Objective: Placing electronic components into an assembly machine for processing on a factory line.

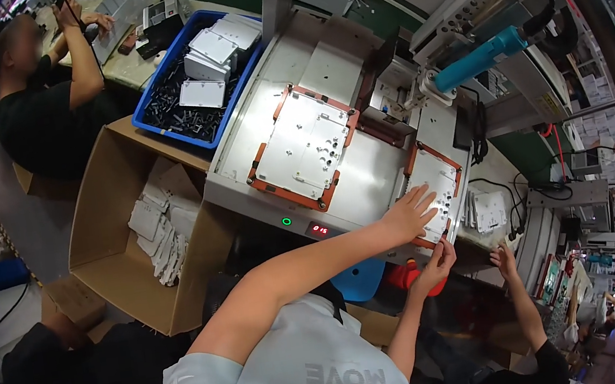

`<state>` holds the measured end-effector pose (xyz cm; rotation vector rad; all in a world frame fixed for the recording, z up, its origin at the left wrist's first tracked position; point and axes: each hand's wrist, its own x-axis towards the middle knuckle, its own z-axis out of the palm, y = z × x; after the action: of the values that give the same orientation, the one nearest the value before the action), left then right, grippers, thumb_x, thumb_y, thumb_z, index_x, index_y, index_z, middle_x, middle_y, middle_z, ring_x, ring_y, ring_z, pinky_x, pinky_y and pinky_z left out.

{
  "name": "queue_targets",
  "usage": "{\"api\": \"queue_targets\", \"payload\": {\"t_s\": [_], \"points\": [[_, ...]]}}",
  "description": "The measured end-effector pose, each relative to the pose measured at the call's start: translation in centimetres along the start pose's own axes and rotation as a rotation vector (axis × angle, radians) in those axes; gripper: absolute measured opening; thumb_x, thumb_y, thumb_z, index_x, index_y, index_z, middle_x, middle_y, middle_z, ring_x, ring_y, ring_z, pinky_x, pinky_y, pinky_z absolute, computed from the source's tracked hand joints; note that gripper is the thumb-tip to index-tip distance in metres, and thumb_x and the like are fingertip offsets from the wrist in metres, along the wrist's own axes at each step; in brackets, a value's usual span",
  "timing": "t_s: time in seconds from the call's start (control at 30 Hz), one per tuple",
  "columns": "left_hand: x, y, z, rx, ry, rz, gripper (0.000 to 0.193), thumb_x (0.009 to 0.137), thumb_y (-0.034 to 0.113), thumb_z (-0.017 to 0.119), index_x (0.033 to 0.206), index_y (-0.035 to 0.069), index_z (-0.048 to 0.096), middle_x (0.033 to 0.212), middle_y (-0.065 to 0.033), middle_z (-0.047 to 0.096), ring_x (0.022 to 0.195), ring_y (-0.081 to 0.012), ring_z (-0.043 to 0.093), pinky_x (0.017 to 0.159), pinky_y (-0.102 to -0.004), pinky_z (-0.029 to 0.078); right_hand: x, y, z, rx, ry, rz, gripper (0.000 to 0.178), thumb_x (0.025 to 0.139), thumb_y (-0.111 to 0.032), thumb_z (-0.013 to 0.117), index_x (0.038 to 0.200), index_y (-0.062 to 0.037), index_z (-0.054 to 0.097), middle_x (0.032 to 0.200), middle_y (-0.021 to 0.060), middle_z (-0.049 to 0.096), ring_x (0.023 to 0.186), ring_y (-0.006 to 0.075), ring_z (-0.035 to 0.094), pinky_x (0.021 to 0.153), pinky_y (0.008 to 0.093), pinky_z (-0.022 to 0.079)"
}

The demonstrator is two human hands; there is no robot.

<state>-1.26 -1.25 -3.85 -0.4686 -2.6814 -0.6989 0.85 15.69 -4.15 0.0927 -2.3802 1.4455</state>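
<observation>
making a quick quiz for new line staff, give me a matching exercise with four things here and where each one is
Things:
1 left hand
2 right hand
3 blue bin
4 cardboard box

Places:
a near corner of the right orange-framed tray
b below the bench's left edge, holding white pieces
c flat on that tray's white plate
d left of the bench, holding white plates

Pairs: 1-c, 2-a, 3-d, 4-b

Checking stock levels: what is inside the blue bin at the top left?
The blue bin holds white flat plates stacked toward its far end, lying over a layer of small dark parts. What lies beneath the plates and the bin's bottom are covered.
</observation>
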Motion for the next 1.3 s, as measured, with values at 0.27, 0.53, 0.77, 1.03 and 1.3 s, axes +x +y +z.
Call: {"api": "queue_targets", "payload": {"t_s": [0.27,0.53,0.77,1.03,1.3], "points": [[-1.3,-0.7,-0.4,-0.153,0.121,0.044,0.058,0.080,0.032,0.065,0.129,0.007,0.048,0.142,-0.0218,0.034,0.135,-0.0391,0.025,0.111,-0.0468,0.022,-0.1,-2.6,-0.9,-0.286,-0.045,-0.228,0.029,0.091,-0.014,0.059,0.116,0.0011,0.054,0.113,0.0098,0.053,0.102,0.0198,0.052,0.091,0.0307,0.040],[-17.6,-5.7,-17.9,-1.117,-0.397,-0.541,0.036,0.095,0.024,0.054,0.121,0.001,0.057,0.112,-0.0106,0.065,0.102,-0.0163,0.062,0.091,-0.0288,0.047,-8.1,-1.8,2.9,-0.026,-0.233,0.180,0.014,0.088,-0.012,0.063,0.091,0.0006,0.057,0.081,0.0061,0.059,0.074,0.0125,0.055,0.070,0.0254,0.046],[-39.5,-10.7,-19.9,-1.385,0.401,-1.397,0.035,0.095,0.027,0.053,0.119,0.002,0.056,0.100,-0.0096,0.065,0.093,-0.0173,0.063,0.083,-0.0298,0.051,-8.5,-1.0,4.7,-0.238,-0.312,-0.033,0.013,0.083,-0.007,0.066,0.086,0.0011,0.057,0.079,0.0104,0.057,0.074,0.0215,0.054,0.071,0.0323,0.045],[-66.2,-7.7,-1.6,-0.851,0.617,-1.944,0.022,0.087,0.025,0.054,0.077,0.006,0.058,0.060,-0.0070,0.053,0.047,-0.0161,0.049,0.043,-0.0324,0.039,-7.9,-10.2,10.4,0.018,-0.561,-0.029,0.021,0.091,-0.016,0.058,0.103,0.0016,0.057,0.087,0.0083,0.060,0.073,0.0161,0.055,0.068,0.0287,0.045],[-63.1,-7.2,1.8,-0.633,0.344,-1.721,0.032,0.083,0.023,0.057,0.104,0.001,0.065,0.094,-0.0194,0.068,0.087,-0.0283,0.065,0.079,-0.0382,0.049,-6.8,-15.4,14.7,-0.144,-0.653,0.079,0.039,0.097,-0.027,0.049,0.122,0.0024,0.050,0.098,0.0107,0.060,0.081,0.0159,0.057,0.074,0.0277,0.045]]}}
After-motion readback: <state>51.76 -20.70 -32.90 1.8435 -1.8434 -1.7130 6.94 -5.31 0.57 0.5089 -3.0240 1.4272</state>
